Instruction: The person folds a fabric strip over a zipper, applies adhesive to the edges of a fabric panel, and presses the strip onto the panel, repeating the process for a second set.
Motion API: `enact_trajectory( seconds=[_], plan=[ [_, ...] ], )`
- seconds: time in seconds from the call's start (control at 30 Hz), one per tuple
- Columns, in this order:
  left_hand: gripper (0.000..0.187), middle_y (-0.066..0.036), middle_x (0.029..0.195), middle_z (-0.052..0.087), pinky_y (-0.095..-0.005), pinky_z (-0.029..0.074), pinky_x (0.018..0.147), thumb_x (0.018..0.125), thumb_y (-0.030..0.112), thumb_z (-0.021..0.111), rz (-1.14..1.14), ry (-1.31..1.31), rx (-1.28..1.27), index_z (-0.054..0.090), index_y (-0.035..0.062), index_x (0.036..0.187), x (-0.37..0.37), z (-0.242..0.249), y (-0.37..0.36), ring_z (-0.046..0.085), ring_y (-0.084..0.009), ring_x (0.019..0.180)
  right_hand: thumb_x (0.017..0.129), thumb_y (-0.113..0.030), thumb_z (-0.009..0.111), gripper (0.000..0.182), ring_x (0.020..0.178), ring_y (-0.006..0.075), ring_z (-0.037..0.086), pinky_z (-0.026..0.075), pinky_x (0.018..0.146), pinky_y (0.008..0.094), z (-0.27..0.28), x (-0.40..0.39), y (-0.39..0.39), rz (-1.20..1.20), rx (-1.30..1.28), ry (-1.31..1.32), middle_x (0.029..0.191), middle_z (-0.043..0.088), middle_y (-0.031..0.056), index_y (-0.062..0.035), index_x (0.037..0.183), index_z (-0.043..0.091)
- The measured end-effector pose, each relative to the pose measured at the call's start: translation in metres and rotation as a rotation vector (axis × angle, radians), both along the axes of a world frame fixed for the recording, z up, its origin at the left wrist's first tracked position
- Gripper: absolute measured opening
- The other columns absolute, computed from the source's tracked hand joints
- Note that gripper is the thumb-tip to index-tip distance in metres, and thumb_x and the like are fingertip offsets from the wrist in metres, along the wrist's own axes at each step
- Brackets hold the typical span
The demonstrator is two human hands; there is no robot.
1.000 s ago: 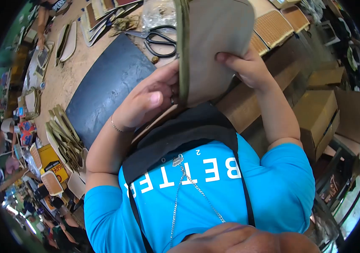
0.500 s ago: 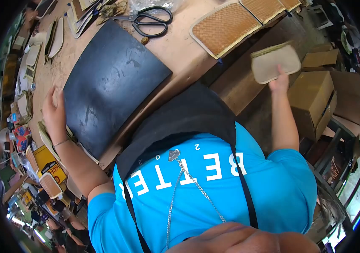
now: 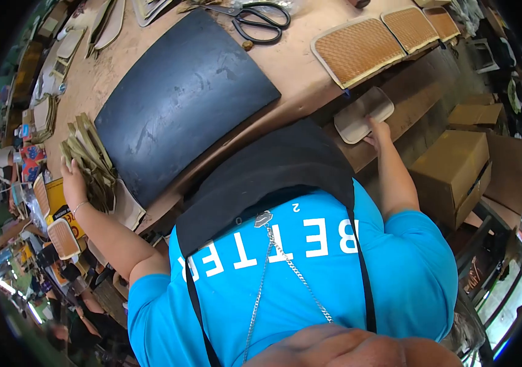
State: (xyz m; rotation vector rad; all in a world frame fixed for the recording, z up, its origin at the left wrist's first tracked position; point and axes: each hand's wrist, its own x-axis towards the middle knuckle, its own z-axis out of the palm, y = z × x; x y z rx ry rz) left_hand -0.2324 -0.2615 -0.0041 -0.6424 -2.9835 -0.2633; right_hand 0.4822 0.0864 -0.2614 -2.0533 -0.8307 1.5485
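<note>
My right hand [image 3: 378, 133] grips a beige rounded panel [image 3: 355, 116] and holds it beyond the table's front edge, above a lower wooden plank. On the left, my left hand [image 3: 75, 186] closes around the outer edge of a fanned stack of beige panels [image 3: 92, 159]; the thumb is hidden. That stack sits beside a curved black sheet [image 3: 181, 104], which lies on the table in front of my apron. Black-handled scissors [image 3: 261, 23] rest past the sheet's far edge.
Brown woven-pattern panels [image 3: 359, 52] line the table's edge at the far right. Cardboard boxes [image 3: 450, 168] stand on my right, below table height. More beige pieces [image 3: 111, 24] lie at the far left, and a yellow box [image 3: 56, 196] is beyond my left hand.
My right hand has lowered the beige panel and brought it closer to me, tilting it. My left hand has moved from the black sheet's edge to the stack, now raised and fanned.
</note>
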Motion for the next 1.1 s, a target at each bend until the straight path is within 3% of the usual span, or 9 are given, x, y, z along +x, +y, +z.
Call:
enact_trajectory(
  seconds=[0.13,0.27,0.33,0.47,0.6,0.73,0.9,1.0,1.1],
  plan=[
    [0.055,-0.027,0.108,0.064,-0.0453,0.046,0.091,0.092,0.048,0.052,0.046,-0.039,-0.375,0.066,-0.0006,0.113,-0.042,0.006,-0.02,0.06,-0.0419,0.106,0.078,-0.056,0.068,0.063,0.058,0.0277,0.064,0.054,0.051,0.0369,0.012,0.014,0.007,0.304,-0.169,-0.333,0.075,0.064,0.018,0.0038,0.096,0.06],
    [0.053,-0.029,0.099,0.065,-0.0461,0.048,0.085,0.09,0.046,0.056,0.031,0.043,-0.305,0.068,-0.0039,0.101,-0.051,0.015,-0.034,0.062,-0.0424,0.099,0.078,-0.069,0.06,0.076,0.051,0.0286,0.063,0.052,0.047,0.0374,0.052,0.002,0.009,0.586,-0.358,-0.518,0.067,0.063,0.0198,0.0063,0.084,0.059],
    [0.053,-0.029,0.095,0.065,-0.0444,0.048,0.084,0.089,0.047,0.059,0.055,0.117,-0.149,0.067,-0.0039,0.099,-0.044,0.027,-0.039,0.063,-0.041,0.095,0.08,-0.071,0.058,0.078,0.05,0.0283,0.063,0.052,0.047,0.0367,0.056,-0.007,0.021,0.779,-0.454,-0.481,0.063,0.062,0.02,0.0071,0.081,0.058],
    [0.033,-0.007,0.089,0.065,-0.0277,0.045,0.08,0.093,0.033,0.063,-0.221,0.118,0.585,0.067,0.0008,0.1,0.041,0.079,0.001,0.058,-0.0153,0.083,0.092,-0.051,0.056,0.056,0.05,0.0232,0.063,0.052,0.046,0.0336,0.162,-0.099,0.01,1.338,-0.42,-0.267,0.062,0.063,0.0156,0.0021,0.077,0.06],
    [0.026,0.0,0.09,0.063,-0.0224,0.042,0.079,0.095,0.026,0.063,-0.479,-0.201,0.704,0.068,0.0017,0.102,0.116,0.095,0.055,0.054,-0.0079,0.086,0.089,-0.037,0.065,0.036,0.058,0.0192,0.063,0.051,0.057,0.0319,0.263,-0.193,-0.017,1.729,0.39,-0.152,0.063,0.062,0.0081,-0.0011,0.084,0.063],
    [0.022,0.003,0.091,0.063,-0.0203,0.044,0.074,0.096,0.025,0.06,-0.562,-0.653,1.008,0.067,0.0048,0.102,0.188,0.062,0.115,0.055,-0.0056,0.082,0.082,-0.032,0.074,0.046,0.087,0.0207,0.062,0.051,0.074,0.0341,0.298,-0.262,-0.04,1.424,0.774,0.184,0.109,0.063,0.0138,-0.0068,0.117,0.059],
    [0.02,-0.001,0.095,0.063,-0.0207,0.049,0.071,0.098,0.021,0.057,-0.498,-1.247,1.334,0.053,0.0068,0.111,0.234,0.034,0.153,0.058,-0.0049,0.082,0.068,-0.029,0.085,0.08,0.127,0.0349,0.043,0.041,0.101,0.0459,0.278,-0.296,-0.071,1.289,1.487,0.275,0.15,0.028,0.0129,-0.0163,0.137,0.047],
    [0.026,-0.003,0.097,0.061,-0.0243,0.051,0.07,0.098,0.019,0.058,-0.358,-1.236,1.424,0.042,0.0089,0.116,0.246,0.028,0.162,0.06,-0.0077,0.084,0.07,-0.013,0.077,0.08,0.132,0.037,0.04,0.036,0.106,0.0529,0.283,-0.29,-0.08,1.493,1.629,-0.002,0.151,0.032,0.0119,-0.0172,0.142,0.042],
    [0.029,-0.004,0.093,0.059,-0.0265,0.053,0.068,0.096,0.017,0.06,-0.601,-0.948,1.412,0.04,0.0078,0.115,0.252,0.016,0.171,0.061,-0.0108,0.083,0.075,0.003,0.063,0.068,0.118,0.0337,0.054,0.044,0.1,0.047,0.264,-0.293,-0.071,1.387,1.418,0.2,0.13,0.056,0.0141,-0.0115,0.139,0.045]
  ],
)
